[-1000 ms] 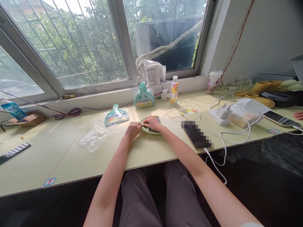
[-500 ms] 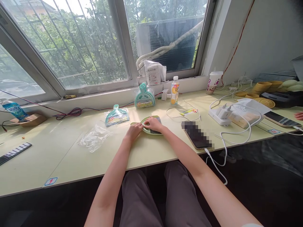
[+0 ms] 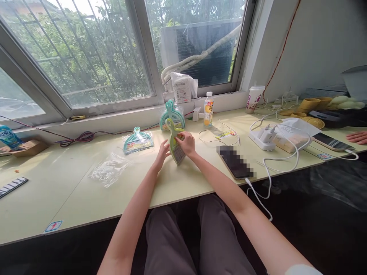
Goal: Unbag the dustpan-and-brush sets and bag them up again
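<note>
A small green dustpan-and-brush set (image 3: 173, 133) is tilted up off the table, its handle end pointing toward the window and its dark bristles low. My right hand (image 3: 187, 143) grips it from the right, fingers closed on its middle. On the other side my left hand (image 3: 162, 154) has its fingers apart, close to the set's left edge; whether they touch it I cannot tell. A teal dustpan set in clear wrap (image 3: 138, 141) lies to the left, and more wrapped teal sets (image 3: 171, 114) lean by the sill. Crumpled clear plastic (image 3: 110, 169) lies left of my arm.
To the right are a phone (image 3: 236, 162) on a white cable, a power strip (image 3: 262, 139), a drink bottle (image 3: 208, 109) and a paper cup (image 3: 254, 100). Another person's hand (image 3: 357, 137) rests at the far right. The table's front edge (image 3: 183, 199) runs above my knees.
The green set, flat on the table under both hands before, is now lifted and tilted upright in my right hand. My left hand has come off it or loosened, its fingers spreading. The view shifted slightly.
</note>
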### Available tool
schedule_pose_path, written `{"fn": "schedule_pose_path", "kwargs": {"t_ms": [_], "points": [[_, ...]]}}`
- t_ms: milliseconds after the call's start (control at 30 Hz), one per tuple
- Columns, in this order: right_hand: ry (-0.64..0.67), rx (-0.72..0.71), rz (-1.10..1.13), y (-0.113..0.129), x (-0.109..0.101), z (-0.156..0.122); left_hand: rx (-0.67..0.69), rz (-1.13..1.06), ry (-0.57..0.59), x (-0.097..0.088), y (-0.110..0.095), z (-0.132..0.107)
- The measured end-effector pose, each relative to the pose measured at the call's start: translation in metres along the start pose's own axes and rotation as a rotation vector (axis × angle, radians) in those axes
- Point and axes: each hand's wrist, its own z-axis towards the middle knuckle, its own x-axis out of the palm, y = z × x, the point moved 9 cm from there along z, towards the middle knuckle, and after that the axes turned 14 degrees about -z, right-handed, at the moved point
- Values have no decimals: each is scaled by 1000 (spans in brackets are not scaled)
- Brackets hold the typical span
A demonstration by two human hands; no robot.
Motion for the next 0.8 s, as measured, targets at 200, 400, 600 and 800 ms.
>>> {"fn": "schedule_pose_path", "kwargs": {"t_ms": [200,400,600,800], "points": [[58,-147,-170,4,7,0,-150,-204,57,6,16,0],[-78,-97,-353,-20,-11,9,-239,-164,-245,-33,32,4],[-141,371,-585,-118,-22,20,-327,-325,-481,-66,49,-1],[147,582,-759,-168,4,18,-363,-530,-551,-65,48,-9]]}}
